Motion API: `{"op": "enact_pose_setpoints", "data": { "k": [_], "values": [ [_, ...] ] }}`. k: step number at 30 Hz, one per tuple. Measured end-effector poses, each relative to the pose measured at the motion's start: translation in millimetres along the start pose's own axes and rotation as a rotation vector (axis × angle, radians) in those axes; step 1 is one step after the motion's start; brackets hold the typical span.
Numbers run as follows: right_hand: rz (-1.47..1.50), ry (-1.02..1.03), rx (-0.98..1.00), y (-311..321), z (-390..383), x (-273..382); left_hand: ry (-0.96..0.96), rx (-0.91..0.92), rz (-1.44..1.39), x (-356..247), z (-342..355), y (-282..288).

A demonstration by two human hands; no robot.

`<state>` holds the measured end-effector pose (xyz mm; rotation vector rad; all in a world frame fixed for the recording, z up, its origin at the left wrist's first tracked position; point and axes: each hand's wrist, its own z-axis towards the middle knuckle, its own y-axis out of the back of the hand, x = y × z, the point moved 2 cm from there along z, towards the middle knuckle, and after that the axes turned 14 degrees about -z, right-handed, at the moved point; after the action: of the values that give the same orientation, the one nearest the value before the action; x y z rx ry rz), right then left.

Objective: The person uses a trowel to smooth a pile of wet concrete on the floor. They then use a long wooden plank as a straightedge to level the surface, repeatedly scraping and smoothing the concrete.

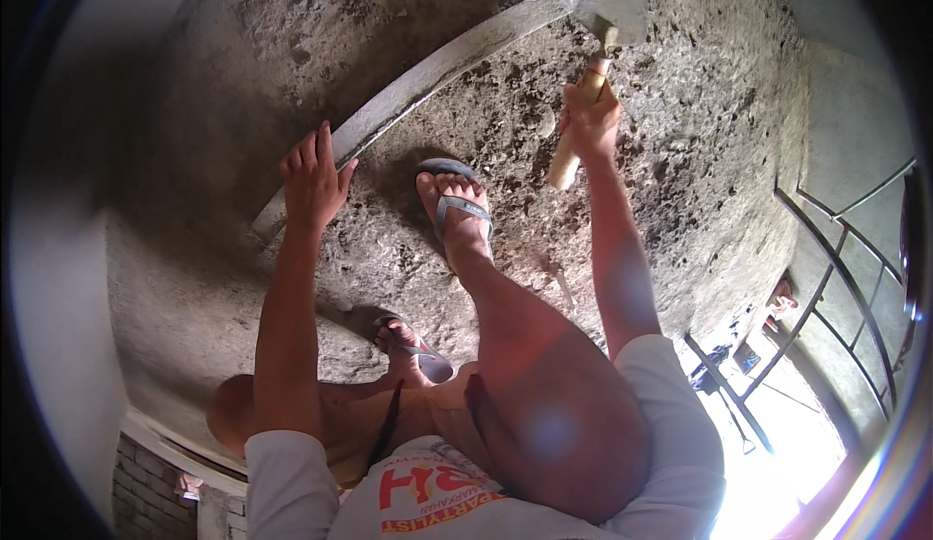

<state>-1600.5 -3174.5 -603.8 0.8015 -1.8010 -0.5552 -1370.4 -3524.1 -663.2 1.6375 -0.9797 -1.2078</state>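
Observation:
A long, pale grey straight bar (pixel 447 61) lies diagonally over the rough, pitted concrete floor (pixel 700 141), bent by the lens. My left hand (pixel 316 173) holds it near its lower left end, with fingers over its edge. My right hand (pixel 590 122) grips the wooden handle of a trowel (pixel 612 0), whose triangular metal blade is at the bar's upper right end; whether they touch I cannot tell. My feet, in flip-flops (pixel 452 211), rest on the floor between and below my hands.
A smooth grey wall (pixel 63 316) runs along the left. At the right are black metal railings (pixel 831 258) and a brightly lit opening below them. Brickwork (pixel 146 482) shows at the lower left, beside a ledge or edge.

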Motion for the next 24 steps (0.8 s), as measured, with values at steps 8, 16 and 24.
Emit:
{"op": "enact_pose_setpoints", "data": {
  "k": [8,16,24],
  "values": [
    [-0.12,0.089,0.127,-24,-16,16,0.026,-0.017,0.07,2,-6,-3],
    [-0.384,0.121,0.018,-45,-29,-4,0.043,-0.011,0.061,-8,1,-3],
    [-0.273,0.35,0.034,-72,-56,0,0.042,-0.032,-0.007,-12,0,2]
  ]
}}
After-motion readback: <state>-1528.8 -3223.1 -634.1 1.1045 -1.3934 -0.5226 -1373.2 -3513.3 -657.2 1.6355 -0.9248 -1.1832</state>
